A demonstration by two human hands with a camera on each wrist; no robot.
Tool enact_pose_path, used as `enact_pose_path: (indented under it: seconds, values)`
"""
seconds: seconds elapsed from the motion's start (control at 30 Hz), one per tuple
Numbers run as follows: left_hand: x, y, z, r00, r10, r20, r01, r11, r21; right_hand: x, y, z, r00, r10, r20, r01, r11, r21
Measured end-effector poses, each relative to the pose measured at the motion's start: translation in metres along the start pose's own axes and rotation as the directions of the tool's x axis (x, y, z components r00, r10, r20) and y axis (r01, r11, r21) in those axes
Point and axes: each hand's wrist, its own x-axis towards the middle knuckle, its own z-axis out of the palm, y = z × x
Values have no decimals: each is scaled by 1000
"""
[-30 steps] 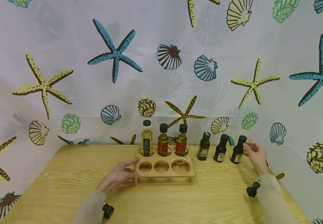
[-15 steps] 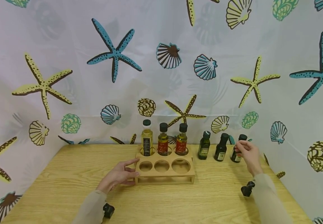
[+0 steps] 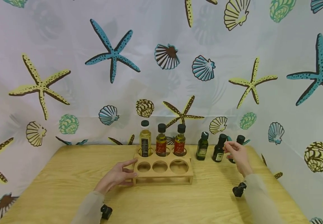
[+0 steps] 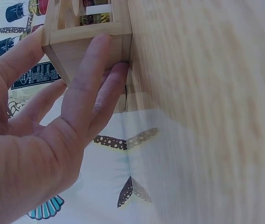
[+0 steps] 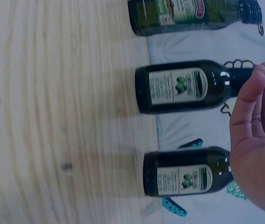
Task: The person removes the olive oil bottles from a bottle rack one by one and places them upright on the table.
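My left hand [image 3: 116, 175] rests against the left end of a wooden bottle rack [image 3: 164, 172]; the left wrist view shows extended fingers touching its end panel [image 4: 83, 56]. In the rack's back row stand a clear bottle of yellow oil [image 3: 145, 138] and two red-labelled bottles [image 3: 161, 144] with black caps. To its right stand three dark green bottles. My right hand [image 3: 238, 155] has its fingertips close by the cap of the middle dark bottle [image 5: 183, 86], overlapping it in the right wrist view. The hand partly hides the rightmost dark bottle [image 5: 188, 172]. The third [image 3: 202, 146] stands nearest the rack.
Three round front holes of the rack hold nothing. The wooden table [image 3: 164, 205] meets a white curtain [image 3: 172, 90] printed with starfish and shells, close behind the bottles. Small black devices are worn at the left wrist [image 3: 106, 212] and right wrist [image 3: 239, 189].
My right hand has moved left along the dark bottles, from the rightmost bottle's neck to the middle one's. The bottles stay standing where they were. My left hand keeps its place at the rack.
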Motion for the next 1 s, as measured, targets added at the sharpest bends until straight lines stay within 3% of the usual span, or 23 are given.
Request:
enact_pose_path:
  seconds: [0.53, 1.0]
  values:
    - [0, -2, -1, 1000, -8, 11, 8, 1000, -5, 1, -1, 46, 993, 27, 116, -35, 997, 73]
    - [1, -2, -2, 1000, 3, 5, -3, 1000, -7, 6, -9, 82, 967, -3, 257, -32, 991, 132]
